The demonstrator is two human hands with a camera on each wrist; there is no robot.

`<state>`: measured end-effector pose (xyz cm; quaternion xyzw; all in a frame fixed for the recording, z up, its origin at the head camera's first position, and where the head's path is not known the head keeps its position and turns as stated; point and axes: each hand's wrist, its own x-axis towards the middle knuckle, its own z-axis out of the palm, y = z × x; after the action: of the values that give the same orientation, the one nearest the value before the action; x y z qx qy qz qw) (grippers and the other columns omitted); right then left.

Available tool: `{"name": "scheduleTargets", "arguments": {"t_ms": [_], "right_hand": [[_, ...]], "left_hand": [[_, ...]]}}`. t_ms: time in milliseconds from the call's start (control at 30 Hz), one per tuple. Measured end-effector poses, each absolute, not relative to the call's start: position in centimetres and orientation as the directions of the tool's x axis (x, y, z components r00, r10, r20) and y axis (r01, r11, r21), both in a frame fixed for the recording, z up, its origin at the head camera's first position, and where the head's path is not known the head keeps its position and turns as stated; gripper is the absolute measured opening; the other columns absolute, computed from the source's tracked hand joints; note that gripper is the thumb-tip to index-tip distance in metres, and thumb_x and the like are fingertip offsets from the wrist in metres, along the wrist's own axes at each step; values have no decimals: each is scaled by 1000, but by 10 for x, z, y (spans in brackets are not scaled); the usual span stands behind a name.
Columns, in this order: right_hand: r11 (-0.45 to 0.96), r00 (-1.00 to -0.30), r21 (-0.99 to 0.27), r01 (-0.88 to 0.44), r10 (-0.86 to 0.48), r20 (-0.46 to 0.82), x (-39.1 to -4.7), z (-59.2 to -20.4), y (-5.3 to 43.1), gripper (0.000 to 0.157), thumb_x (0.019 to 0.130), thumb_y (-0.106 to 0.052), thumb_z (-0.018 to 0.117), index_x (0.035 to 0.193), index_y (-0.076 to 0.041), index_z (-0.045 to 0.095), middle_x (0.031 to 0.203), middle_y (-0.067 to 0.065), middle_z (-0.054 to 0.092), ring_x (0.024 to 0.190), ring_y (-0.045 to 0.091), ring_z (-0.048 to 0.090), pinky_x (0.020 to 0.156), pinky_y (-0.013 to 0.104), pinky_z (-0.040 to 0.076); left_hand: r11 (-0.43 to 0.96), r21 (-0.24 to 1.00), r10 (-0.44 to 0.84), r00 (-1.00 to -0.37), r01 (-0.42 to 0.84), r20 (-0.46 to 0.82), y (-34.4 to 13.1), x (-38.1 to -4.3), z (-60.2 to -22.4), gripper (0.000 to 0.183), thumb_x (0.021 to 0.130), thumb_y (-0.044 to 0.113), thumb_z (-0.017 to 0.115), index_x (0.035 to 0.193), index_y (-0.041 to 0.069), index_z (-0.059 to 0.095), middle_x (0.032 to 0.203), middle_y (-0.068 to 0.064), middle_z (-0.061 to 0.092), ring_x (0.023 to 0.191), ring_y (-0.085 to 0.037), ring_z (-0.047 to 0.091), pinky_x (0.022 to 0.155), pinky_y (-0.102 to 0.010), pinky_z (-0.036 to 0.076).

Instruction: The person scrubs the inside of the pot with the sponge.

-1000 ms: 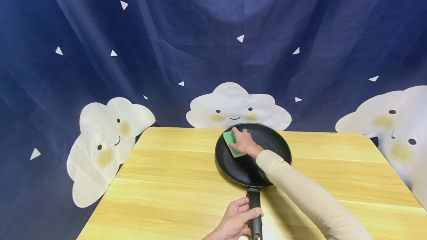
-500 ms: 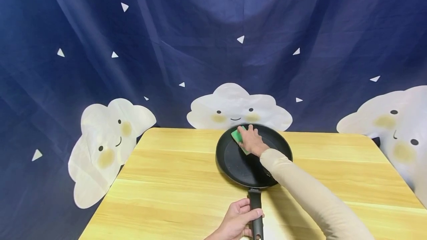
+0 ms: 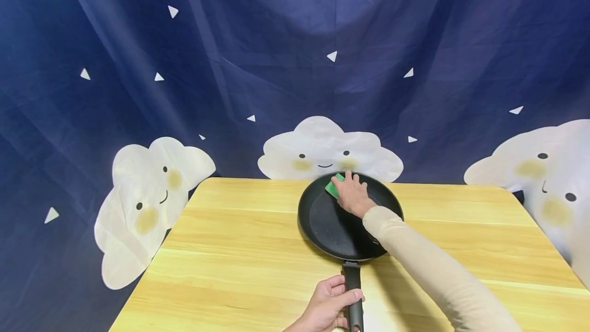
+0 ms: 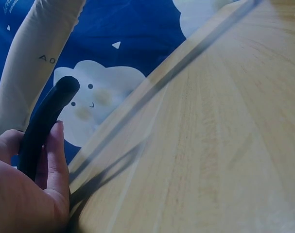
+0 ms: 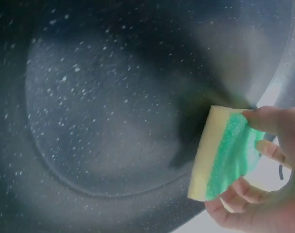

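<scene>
A black frying pan [image 3: 327, 229] lies on the table with its handle [image 3: 352, 275] toward me. My left hand [image 3: 324, 305] grips that handle, thumb on top; the left wrist view shows the handle end [image 4: 52, 109] between thumb and fingers. Over the far side of the pan, my right hand [image 3: 355, 196] holds a sponge [image 3: 333, 188] with a green face up. Up close, the right wrist view shows the sponge's yellow layer [image 5: 205, 155] facing the pan floor [image 5: 98, 116], which is speckled with white dots. The right forearm hides part of the pan's right side.
The pan rests on a light wood-grain table [image 3: 230, 250], its far rim near the table's back edge. Behind hangs a dark blue curtain [image 3: 286, 65] printed with smiling clouds and white triangles.
My right hand has slid the sponge from the pan's left side rightward and slightly away from me, along the far part. The left hand keeps its grip on the handle.
</scene>
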<state>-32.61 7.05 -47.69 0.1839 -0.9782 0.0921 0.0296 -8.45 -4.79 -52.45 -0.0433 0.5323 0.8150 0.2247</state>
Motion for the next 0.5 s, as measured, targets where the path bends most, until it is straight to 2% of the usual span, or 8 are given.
{"name": "scheduleTargets", "arguments": {"t_ms": [200, 500], "right_hand": [[927, -927, -59, -371, -365, 86, -329, -479, 76, 49, 88, -11, 77, 132, -16, 57, 124, 28, 46, 113, 48, 48, 84, 63, 50], [923, -918, 17, -385, -385, 98, -329, -475, 92, 47, 86, -12, 81, 128, -15, 59, 118, 27, 49, 110, 47, 52, 83, 65, 52]], "left_hand": [[-336, 839, 334, -887, -427, -318, -49, -84, -523, 31, 90, 6, 73, 119, -4, 63, 92, -8, 72, 66, -14, 65, 42, -24, 53], [-346, 834, 348, -885, -428, -310, -49, -85, -525, 32, 90, 5, 73, 119, -5, 63, 92, -7, 72, 69, -15, 66, 42, -25, 55]]}}
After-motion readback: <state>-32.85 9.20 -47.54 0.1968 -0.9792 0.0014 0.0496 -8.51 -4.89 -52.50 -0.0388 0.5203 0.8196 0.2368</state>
